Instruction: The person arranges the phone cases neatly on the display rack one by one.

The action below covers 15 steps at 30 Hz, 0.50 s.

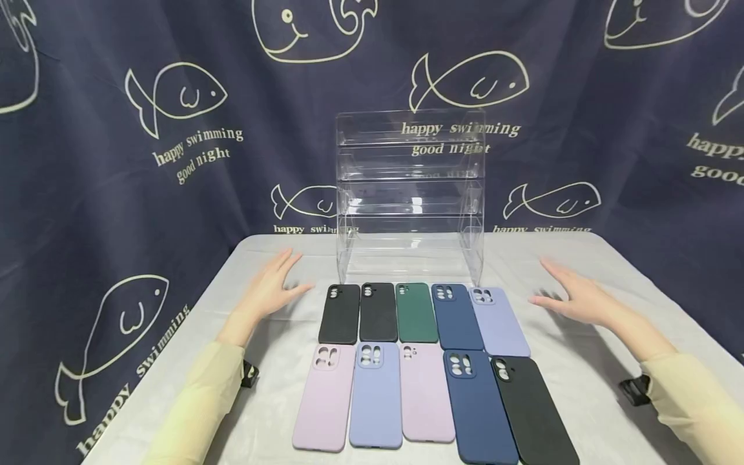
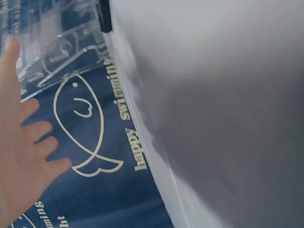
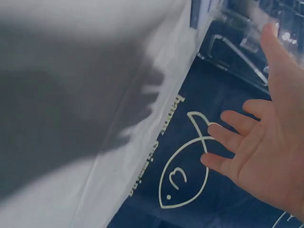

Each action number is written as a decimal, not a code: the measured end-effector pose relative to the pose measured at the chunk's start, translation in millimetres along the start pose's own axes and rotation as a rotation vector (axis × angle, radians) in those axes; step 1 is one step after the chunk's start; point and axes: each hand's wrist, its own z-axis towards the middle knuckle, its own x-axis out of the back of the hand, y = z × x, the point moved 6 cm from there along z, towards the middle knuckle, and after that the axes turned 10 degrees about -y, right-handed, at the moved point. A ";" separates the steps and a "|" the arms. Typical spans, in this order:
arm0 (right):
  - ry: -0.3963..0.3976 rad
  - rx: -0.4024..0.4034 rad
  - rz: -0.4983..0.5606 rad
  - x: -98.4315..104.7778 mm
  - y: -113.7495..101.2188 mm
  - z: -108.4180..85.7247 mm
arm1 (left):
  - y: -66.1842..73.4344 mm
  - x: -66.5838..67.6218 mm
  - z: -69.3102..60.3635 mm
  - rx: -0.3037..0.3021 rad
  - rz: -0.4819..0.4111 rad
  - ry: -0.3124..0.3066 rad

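Note:
Phone cases lie in two rows on the table. The back row has two black cases (image 1: 339,314), a green one (image 1: 416,313), a dark blue one (image 1: 457,318) and a light purple one (image 1: 500,321). In front lie pink cases (image 1: 324,400), a light blue one (image 1: 376,397), a dark blue one (image 1: 480,410) and a black one (image 1: 536,410). My left hand (image 1: 270,290) (image 2: 23,152) hovers left of the rows, fingers spread and holding nothing. On the other side my right hand (image 1: 581,297) (image 3: 266,147) is likewise spread and empty.
A clear tiered rack (image 1: 410,242) stands behind the cases on the white-covered table (image 1: 279,387). A dark blue curtain (image 1: 372,84) with fish drawings and lettering hangs behind and at the sides.

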 end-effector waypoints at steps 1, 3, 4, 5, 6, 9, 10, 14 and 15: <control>0.014 0.024 0.017 -0.8 -2.5 -2.0 | 0.6 0.4 2.1 0.000 -0.047 0.011; 0.041 0.057 0.040 -2.8 -8.9 -6.4 | 0.4 0.8 6.6 0.002 -0.139 0.035; 0.052 0.064 0.044 -4.2 -12.4 -8.9 | 0.3 0.9 8.8 0.008 -0.178 0.044; 0.059 0.070 0.041 -5.8 -15.7 -11.0 | -0.3 0.8 11.0 0.019 -0.209 0.051; 0.063 0.068 0.041 -7.2 -19.3 -13.3 | -1.0 0.5 13.6 0.024 -0.240 0.063; 0.072 0.080 0.048 -11.3 -30.7 -19.9 | -2.9 -1.1 22.2 0.061 -0.331 0.089; 0.072 0.082 0.046 -12.6 -34.4 -22.0 | -2.8 -1.6 25.6 0.069 -0.364 0.094; 0.074 0.099 0.043 -17.6 -48.6 -29.1 | -2.7 -5.6 39.1 0.103 -0.497 0.114; 0.076 0.107 0.034 -18.7 -52.2 -30.4 | -2.8 -7.0 42.1 0.106 -0.527 0.124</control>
